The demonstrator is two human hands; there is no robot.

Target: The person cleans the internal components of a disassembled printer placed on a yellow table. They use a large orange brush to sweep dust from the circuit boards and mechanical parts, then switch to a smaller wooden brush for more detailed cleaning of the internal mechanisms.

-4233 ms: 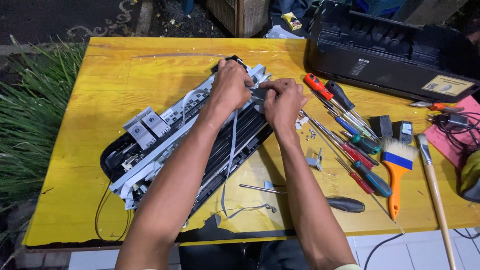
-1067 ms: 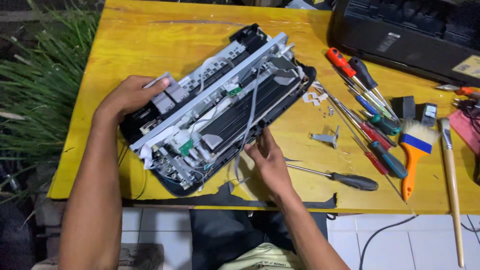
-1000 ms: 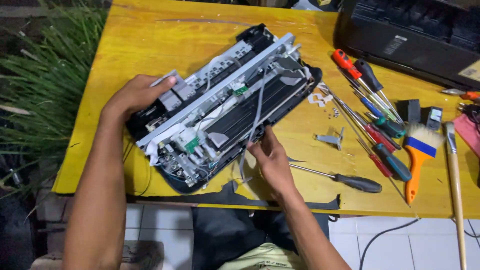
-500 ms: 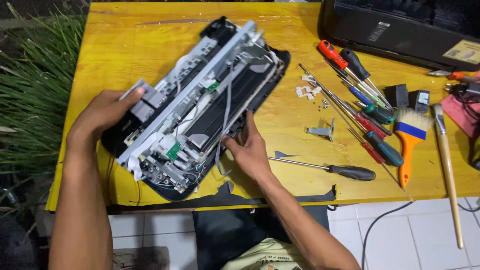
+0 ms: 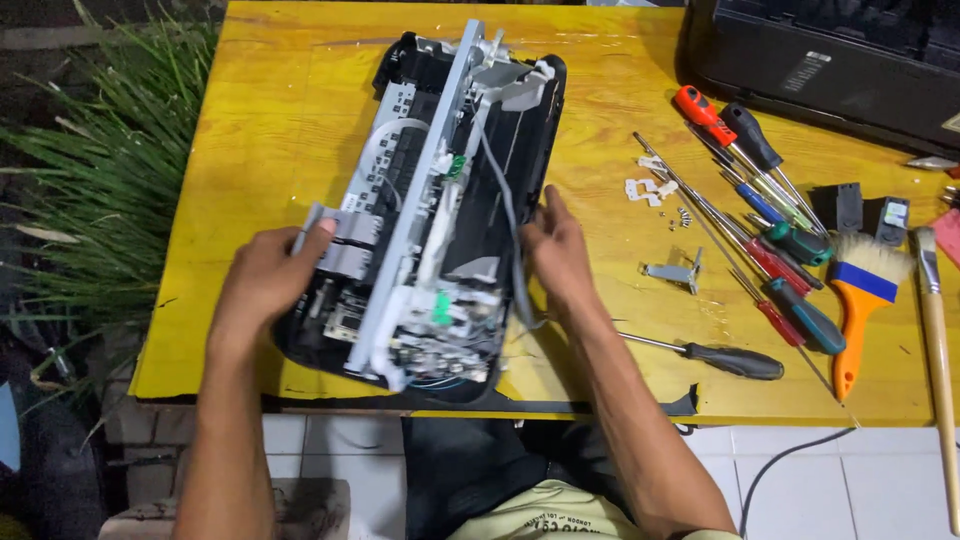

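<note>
Printer chassis (image 5: 440, 210) now turned nearly lengthwise since 0.5 s ago. Left hand (image 5: 268, 285) grasps its left edge; right hand (image 5: 555, 250) apparently presses the right side, fingers spread.

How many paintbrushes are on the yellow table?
1: an orange-handled paintbrush with a blue band lies at the table's right side, beside the screwdrivers. The long wooden stick next to it might be another; its tip is cut off.

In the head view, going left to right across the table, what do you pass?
Left hand → opened black printer chassis → right hand → small grey metal bracket → orange-handled paintbrush → long wooden-handled brush.
</note>
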